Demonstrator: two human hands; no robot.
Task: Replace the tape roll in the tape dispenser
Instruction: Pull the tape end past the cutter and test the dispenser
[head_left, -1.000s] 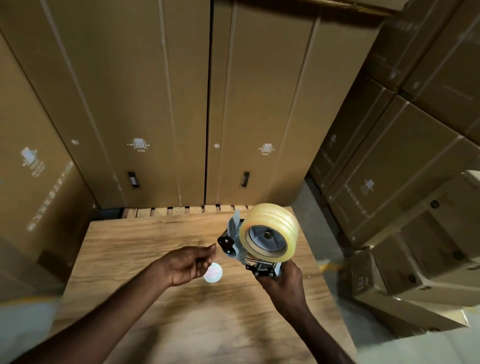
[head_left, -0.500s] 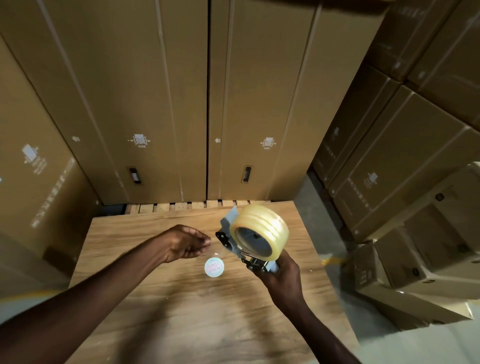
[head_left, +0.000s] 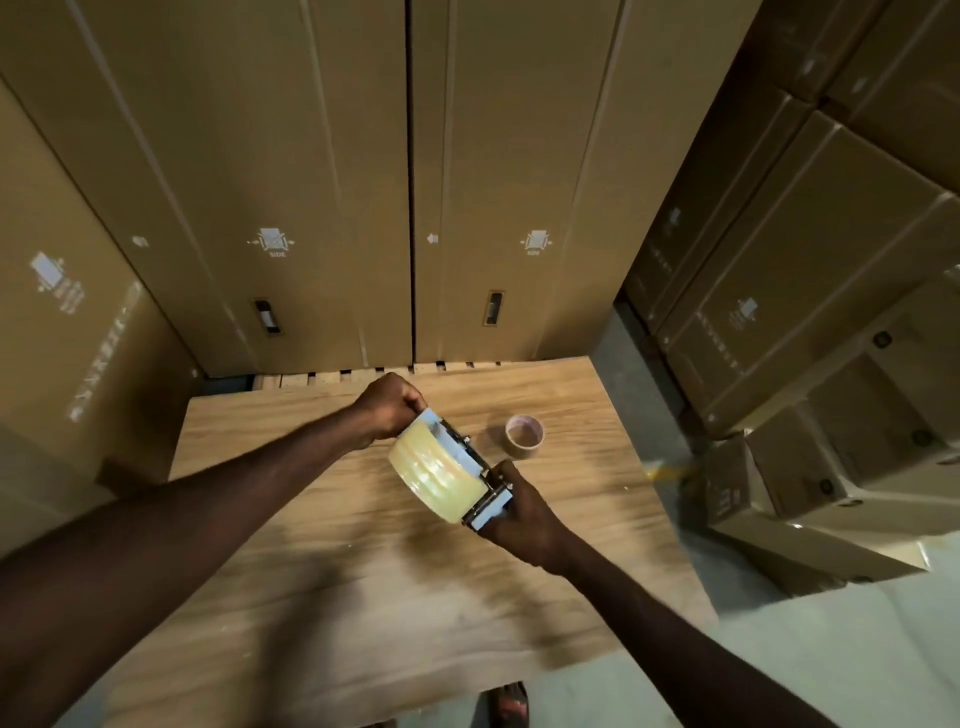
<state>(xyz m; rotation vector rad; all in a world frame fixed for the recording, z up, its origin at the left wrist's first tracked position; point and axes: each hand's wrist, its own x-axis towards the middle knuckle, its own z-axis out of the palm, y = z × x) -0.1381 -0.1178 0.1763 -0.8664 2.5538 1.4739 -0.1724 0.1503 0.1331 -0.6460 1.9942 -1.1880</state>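
Left hand (head_left: 387, 410) moved onto tape dispenser (head_left: 460, 457) front, gripping; right hand (head_left: 519, 512) clamps handle; tape roll (head_left: 434, 475) between.

Bare forearms, no sleeves; hands (head_left: 389, 410) w/o gloves, rings.

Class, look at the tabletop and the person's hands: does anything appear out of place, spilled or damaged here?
Nothing looks spilled or damaged. The only loose item is an empty tape core standing on the wooden table, apart from the tape dispenser held by the left hand and right hand.
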